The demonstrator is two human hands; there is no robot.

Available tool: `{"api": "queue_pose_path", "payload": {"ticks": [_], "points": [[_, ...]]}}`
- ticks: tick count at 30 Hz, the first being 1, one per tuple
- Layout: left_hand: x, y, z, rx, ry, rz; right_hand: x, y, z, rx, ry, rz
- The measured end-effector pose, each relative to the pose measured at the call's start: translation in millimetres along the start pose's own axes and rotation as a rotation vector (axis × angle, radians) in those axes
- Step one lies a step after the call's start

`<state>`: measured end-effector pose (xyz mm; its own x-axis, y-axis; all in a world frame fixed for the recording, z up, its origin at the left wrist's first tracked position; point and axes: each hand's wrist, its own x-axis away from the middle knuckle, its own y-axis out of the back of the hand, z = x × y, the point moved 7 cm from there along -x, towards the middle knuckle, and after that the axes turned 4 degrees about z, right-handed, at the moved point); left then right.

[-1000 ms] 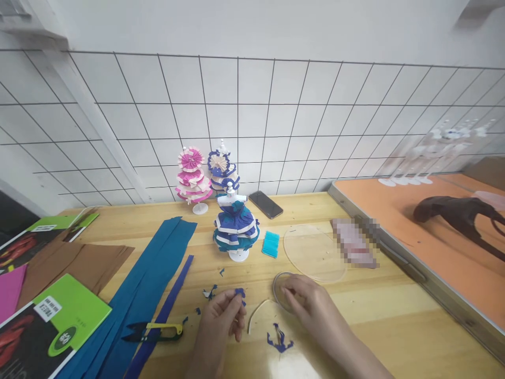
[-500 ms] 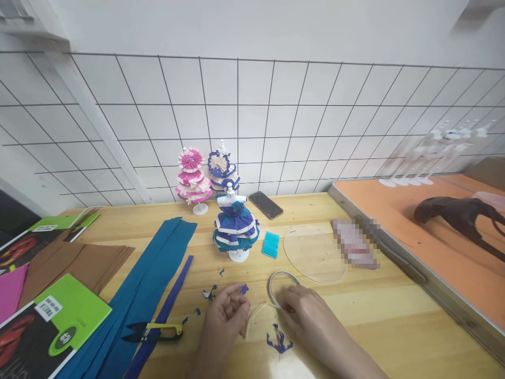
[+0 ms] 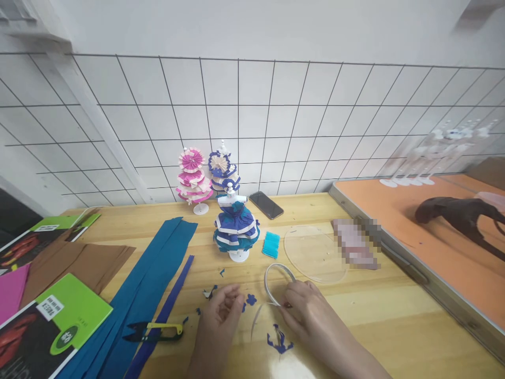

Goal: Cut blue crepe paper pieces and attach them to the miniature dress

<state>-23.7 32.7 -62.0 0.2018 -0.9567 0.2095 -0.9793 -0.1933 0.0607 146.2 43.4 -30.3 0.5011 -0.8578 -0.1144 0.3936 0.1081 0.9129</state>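
My left hand (image 3: pixel 218 322) is curled above the wooden table (image 3: pixel 394 316), fingertips pinched beside a small blue paper flower (image 3: pixel 250 300) that lies just to its right. My right hand (image 3: pixel 311 316) is closed on a roll of clear tape (image 3: pixel 278 283), tilting it up on edge. A loose pale strip (image 3: pixel 255 321) curves between the two hands. A dark blue paper cut-out (image 3: pixel 279 339) lies in front of them. Behind stands a small mannequin in a blue and white paper dress (image 3: pixel 235 227).
Long blue paper strips (image 3: pixel 150 295) and yellow-handled snips (image 3: pixel 153 331) lie to the left, with green-and-black booklets (image 3: pixel 55 326) and brown paper (image 3: pixel 74 260). Two more paper dress figures (image 3: pixel 205 176), a phone (image 3: pixel 265 205), a teal pad (image 3: pixel 271 244) and a clear disc (image 3: pixel 313 252) sit behind. An orange board (image 3: pixel 426 247) lies to the right.
My right hand has lifted the tape roll from flat on the table up onto its edge. The blue paper flower has left my left fingers and now lies on the table.
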Motion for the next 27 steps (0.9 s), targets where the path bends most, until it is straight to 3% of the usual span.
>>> {"api": "queue_pose_path", "payload": {"ticks": [2,6,11,15,20,27], "points": [[5,-10.3,0,-0.022,0.014,0.096,0,6,9,-0.003,0.080,-0.026],[13,-37.2,22,0.111,0.215,0.421,1,16,20,-0.004,0.191,-0.125],[15,-46.4,38,0.253,0.299,0.582,2,17,17,-0.002,0.206,-0.191],[18,-49.0,40,0.197,0.296,0.606,2,9,10,-0.055,0.127,-0.154],[21,-54.3,39,0.120,0.291,0.607,4,1,-3,-0.162,-0.105,-0.080],[29,-64.1,37,0.098,0.287,0.648,11,6,-5,-0.046,-0.135,-0.094]]}}
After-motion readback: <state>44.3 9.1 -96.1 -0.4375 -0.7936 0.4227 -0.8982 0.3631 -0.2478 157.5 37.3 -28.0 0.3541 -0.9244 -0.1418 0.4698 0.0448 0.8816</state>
